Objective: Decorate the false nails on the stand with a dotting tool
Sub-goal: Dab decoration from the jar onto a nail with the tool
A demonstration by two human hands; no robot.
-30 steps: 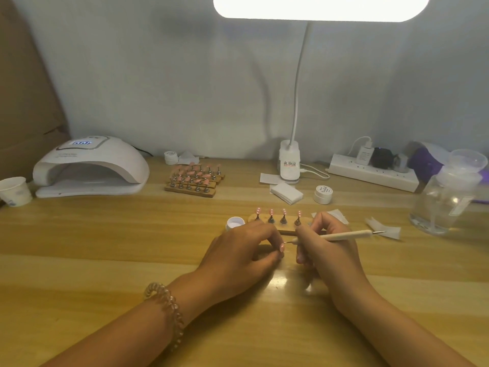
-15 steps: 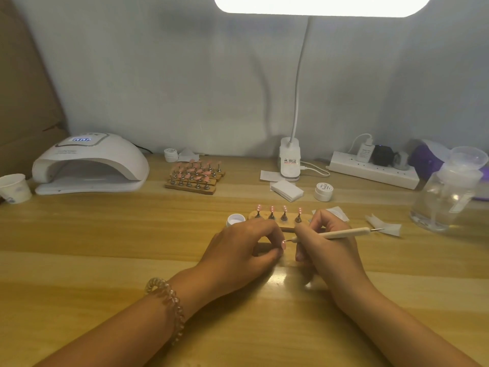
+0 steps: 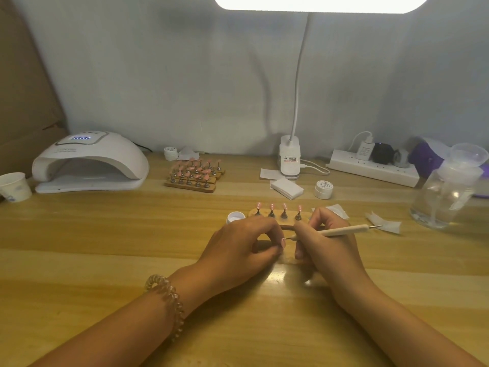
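left hand [image 3: 239,246] pinches false nail [image 3: 283,242], right hand [image 3: 329,251], dotting tool [image 3: 341,230] unmoved

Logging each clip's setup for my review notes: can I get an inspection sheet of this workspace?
Surface: wooden table, striped grain.
Job's things: stand with four pink false nails upright; dotting tool; open white pot left of the stand.
Clutter: nail lamp, paper cup, second nail stand, lidded jar, white pads, tissue, glass bottle.
Fingers: right hand pinches the dotting tool, tip pointing at the left hand; its fingers are curled, any hold unclear.
Cables: white lead from desk lamp; charger lead at power strip.
Surroundings: grey wall; cardboard at left.
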